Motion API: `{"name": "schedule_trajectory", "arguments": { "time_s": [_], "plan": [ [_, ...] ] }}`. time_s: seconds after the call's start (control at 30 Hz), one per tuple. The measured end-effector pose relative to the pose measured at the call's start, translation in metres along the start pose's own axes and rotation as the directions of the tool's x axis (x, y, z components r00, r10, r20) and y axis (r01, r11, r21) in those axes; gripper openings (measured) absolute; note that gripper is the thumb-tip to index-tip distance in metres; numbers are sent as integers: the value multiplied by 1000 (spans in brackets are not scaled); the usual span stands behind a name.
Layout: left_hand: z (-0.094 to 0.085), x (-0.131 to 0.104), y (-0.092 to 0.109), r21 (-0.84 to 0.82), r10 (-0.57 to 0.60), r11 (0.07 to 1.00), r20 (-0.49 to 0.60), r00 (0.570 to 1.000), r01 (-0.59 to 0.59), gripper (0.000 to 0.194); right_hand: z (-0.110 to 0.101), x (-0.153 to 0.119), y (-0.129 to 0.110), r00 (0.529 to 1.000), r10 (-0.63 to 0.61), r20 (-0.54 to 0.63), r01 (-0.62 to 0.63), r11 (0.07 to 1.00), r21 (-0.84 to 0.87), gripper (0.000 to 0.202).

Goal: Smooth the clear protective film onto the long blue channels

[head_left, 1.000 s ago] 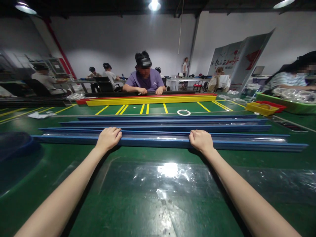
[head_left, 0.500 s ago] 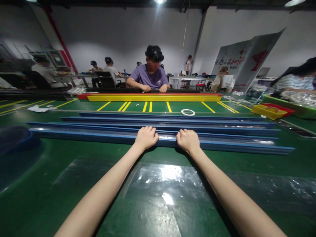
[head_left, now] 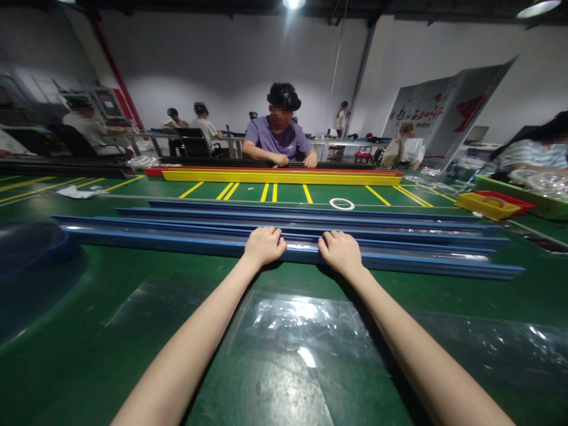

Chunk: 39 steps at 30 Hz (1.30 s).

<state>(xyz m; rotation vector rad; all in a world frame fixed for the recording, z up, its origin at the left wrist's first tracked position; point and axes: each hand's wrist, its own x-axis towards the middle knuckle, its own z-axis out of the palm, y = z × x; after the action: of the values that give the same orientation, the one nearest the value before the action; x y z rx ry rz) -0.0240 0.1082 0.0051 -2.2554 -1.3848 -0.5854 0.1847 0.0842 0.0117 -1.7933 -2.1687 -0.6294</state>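
At 12 o'clock, straight before the person, a long blue channel (head_left: 155, 238) lies across the green counter (head_left: 146, 272), reaching from about 10 o'clock to 2 o'clock. The left hand (head_left: 265, 245) is on it a little before 12, and its grip is narrow: the fingers are curled over the channel. The right hand (head_left: 341, 249) is a little after 12, and its grip is likewise bent around this same channel. The two hands are near each other, with only a short piece of the channel visible between them. How firmly they press, I cannot tell. Just beyond the hands, toward 12 o'clock, the other blue channels (head_left: 444, 234) lie side by side. Toward 6 o'clock, a clear film (head_left: 302, 322) lies flat on the counter. Farther, at 12 o'clock, there is a yellow channel (head_left: 284, 177)
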Motion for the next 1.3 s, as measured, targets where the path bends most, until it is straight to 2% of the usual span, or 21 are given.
{"name": "schedule_trajectory", "arguments": {
  "time_s": [0.1,0.23,0.3,0.47,0.57,0.67,0.83,1.0,1.13,1.3],
  "plan": [
    [1,-1,-2,-13,23,1000,-5,1000,-23,29,1,1,3,1000,-22,2,22,1000,5,38],
    [2,-10,-10,-43,55,997,-71,996,-58,30,4,4,6,987,-66,-150,64,998,-13,34],
    [1,-17,-20,-49,-2,999,-112,994,-4,29,7,8,8,980,-81,-181,77,997,-24,33],
    [0,-32,-49,-1,-260,965,-114,959,262,29,13,17,11,990,-71,-121,63,995,-73,31],
    [1,-33,-55,16,-305,951,-99,947,308,32,15,19,14,991,-86,-105,77,994,-83,31],
    [4,-30,-50,12,-305,951,-88,948,308,34,17,20,16,991,-100,-94,92,992,-83,32],
    [2,-25,-41,8,-315,949,-8,949,315,38,18,20,21,988,-137,-74,132,989,-63,34],
    [-5,-24,-37,23,-244,970,54,968,243,40,18,12,32,985,-155,-76,156,988,1,33],
    [-3,-15,-18,-10,-143,990,75,987,144,40,21,1,58,990,-124,-60,128,990,59,33],
    [4,1,19,-86,-29,996,22,999,30,41,26,-12,109,996,-78,-36,82,990,117,31]
  ]
}}
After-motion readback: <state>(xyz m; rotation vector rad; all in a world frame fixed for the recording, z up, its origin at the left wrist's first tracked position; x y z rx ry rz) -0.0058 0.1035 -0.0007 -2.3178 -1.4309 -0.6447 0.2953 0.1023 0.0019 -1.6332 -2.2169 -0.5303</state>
